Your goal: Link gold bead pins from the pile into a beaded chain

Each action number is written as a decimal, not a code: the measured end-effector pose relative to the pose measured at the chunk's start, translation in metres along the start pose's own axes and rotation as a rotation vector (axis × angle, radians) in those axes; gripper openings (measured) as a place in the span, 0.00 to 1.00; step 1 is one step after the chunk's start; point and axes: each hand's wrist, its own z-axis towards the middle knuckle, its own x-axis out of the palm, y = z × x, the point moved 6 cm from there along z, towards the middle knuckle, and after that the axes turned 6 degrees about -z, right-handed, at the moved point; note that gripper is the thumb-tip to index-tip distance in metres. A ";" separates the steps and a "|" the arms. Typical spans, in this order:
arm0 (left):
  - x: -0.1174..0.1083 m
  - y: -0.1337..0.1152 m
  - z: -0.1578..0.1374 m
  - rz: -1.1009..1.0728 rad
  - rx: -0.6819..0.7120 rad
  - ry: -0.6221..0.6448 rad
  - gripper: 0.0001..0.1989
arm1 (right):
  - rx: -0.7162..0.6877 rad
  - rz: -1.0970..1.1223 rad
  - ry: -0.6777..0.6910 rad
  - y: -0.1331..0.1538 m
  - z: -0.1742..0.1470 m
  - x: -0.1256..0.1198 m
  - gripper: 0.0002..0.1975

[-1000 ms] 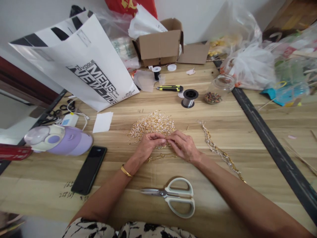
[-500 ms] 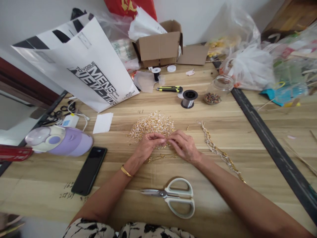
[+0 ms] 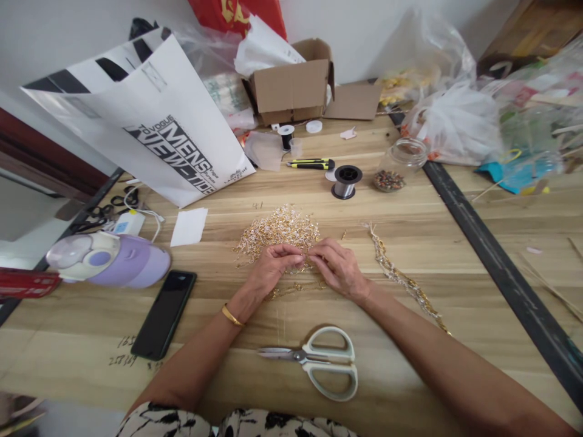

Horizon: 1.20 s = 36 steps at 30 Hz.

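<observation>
My left hand (image 3: 276,264) and my right hand (image 3: 339,267) meet fingertip to fingertip at the front edge of a pile of small gold and clear beads or charms (image 3: 277,233). Both are closed in a pinch; what lies between the fingertips is too small to make out. Just below the hands a thin beaded strand (image 3: 298,287) lies on the wood, with fine clear thread trailing toward me. Right of my right hand rests a bundle of finished-looking gold and silver bead strands (image 3: 403,280). Scissors with white handles (image 3: 314,358) lie nearer to me, blades pointing left.
A black phone (image 3: 164,315) and a lilac bottle (image 3: 132,260) are on the left. Behind the pile stand a wire spool (image 3: 346,182), a yellow-black cutter (image 3: 312,164) and a bead jar (image 3: 401,164). A white paper bag (image 3: 150,121) and a cardboard box (image 3: 291,85) stand farther back.
Hardly anything differs. Both hands keep their pinch at the same spot, and the view has shifted very slightly.
</observation>
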 end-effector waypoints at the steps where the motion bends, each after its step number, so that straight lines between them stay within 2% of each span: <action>1: 0.000 0.000 0.000 -0.002 0.000 0.002 0.11 | -0.003 0.001 -0.001 0.000 0.000 0.000 0.05; 19: -0.001 0.000 0.000 0.003 0.015 -0.025 0.11 | 0.001 0.001 -0.008 -0.001 0.000 0.000 0.05; 36: -0.005 -0.001 -0.001 0.113 0.075 -0.039 0.10 | -0.011 0.003 -0.010 0.000 0.001 -0.001 0.04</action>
